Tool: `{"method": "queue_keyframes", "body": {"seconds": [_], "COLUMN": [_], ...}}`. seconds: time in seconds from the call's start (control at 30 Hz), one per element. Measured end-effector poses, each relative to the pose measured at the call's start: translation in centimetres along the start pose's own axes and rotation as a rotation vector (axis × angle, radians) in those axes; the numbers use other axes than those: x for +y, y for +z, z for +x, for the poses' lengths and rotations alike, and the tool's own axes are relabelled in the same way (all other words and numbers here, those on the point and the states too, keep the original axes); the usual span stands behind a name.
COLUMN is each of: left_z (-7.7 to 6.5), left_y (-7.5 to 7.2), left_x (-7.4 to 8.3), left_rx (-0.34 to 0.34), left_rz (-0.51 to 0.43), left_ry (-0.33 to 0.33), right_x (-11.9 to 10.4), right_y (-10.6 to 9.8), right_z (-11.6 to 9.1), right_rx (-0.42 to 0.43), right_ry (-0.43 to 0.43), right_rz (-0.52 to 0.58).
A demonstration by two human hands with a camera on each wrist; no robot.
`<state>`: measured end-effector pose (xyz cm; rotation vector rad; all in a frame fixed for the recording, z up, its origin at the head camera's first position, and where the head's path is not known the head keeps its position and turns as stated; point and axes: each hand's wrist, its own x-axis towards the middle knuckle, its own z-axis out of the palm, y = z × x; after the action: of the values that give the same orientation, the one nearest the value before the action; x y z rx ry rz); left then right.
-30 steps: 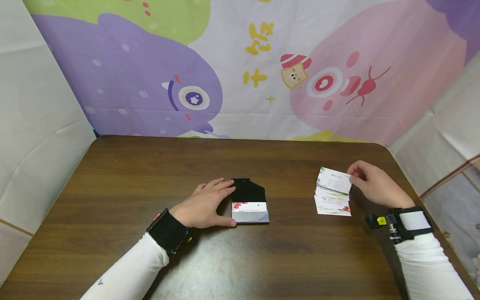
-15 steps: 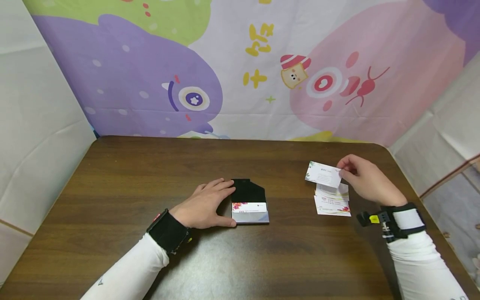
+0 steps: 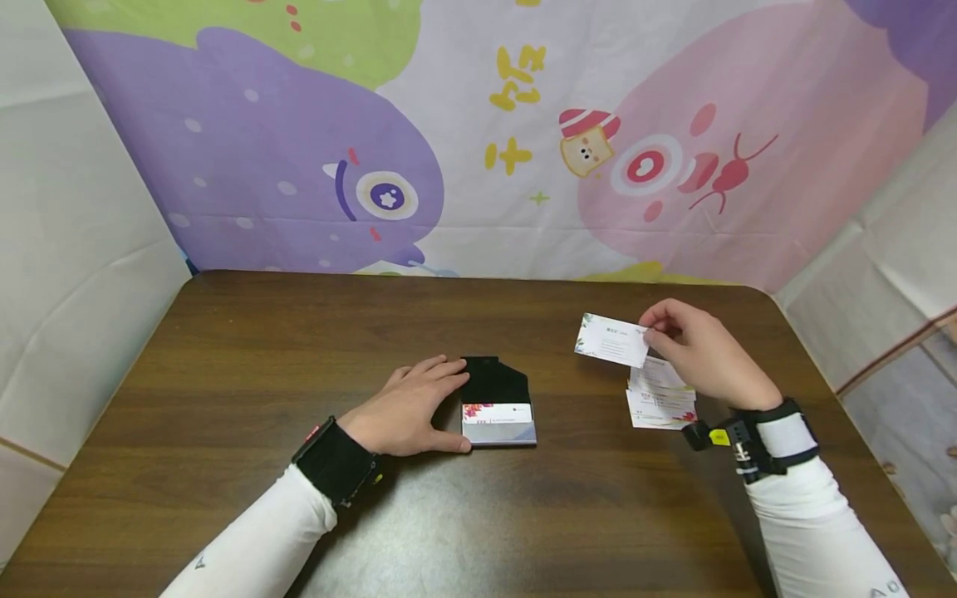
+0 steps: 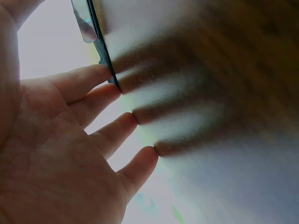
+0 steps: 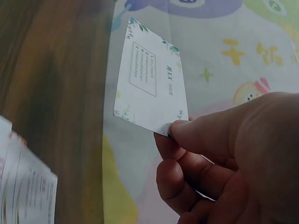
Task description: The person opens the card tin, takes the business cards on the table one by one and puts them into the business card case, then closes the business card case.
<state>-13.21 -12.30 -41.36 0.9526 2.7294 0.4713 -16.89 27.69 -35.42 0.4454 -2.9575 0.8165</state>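
Note:
A white business card [image 3: 611, 340] with green leaf corners is pinched at one corner between thumb and forefinger of my right hand [image 3: 699, 353]. In the right wrist view the business card [image 5: 149, 79] shows its printed face. Below it lies a short row of overlapping business cards [image 3: 661, 409] on the table. My left hand [image 3: 411, 409] lies with spread fingers along the left side of a black card case [image 3: 497, 380]. The case has its flap back, and a card with red flowers shows inside it. In the left wrist view the fingertips [image 4: 105, 72] touch the case's dark edge.
The brown wooden table [image 3: 299, 332] reaches back to a cartoon-printed cloth [image 3: 493, 216]. Pale cloth walls [image 3: 90, 216] stand at both sides. The case sits mid-table, left of the loose cards.
My right hand has lifted the leaf-cornered business card off the top of the row and carried it leftward and slightly away from me. The left hand and card case stay in place.

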Motion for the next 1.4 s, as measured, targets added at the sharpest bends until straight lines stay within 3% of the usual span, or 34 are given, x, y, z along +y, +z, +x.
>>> {"method": "queue_keyframes", "body": {"seconds": [1.4], "left_z": [0.1], "left_y": [-0.3], "left_x": [0.1], "left_rx": [-0.014], "left_rz": [-0.001], "left_ry": [-0.009], "right_x": [-6.4], "right_y": [6.2], "right_z": [2.6], "right_rx": [-0.082], "right_ry": [-0.108], "right_rz": [0.144]}}
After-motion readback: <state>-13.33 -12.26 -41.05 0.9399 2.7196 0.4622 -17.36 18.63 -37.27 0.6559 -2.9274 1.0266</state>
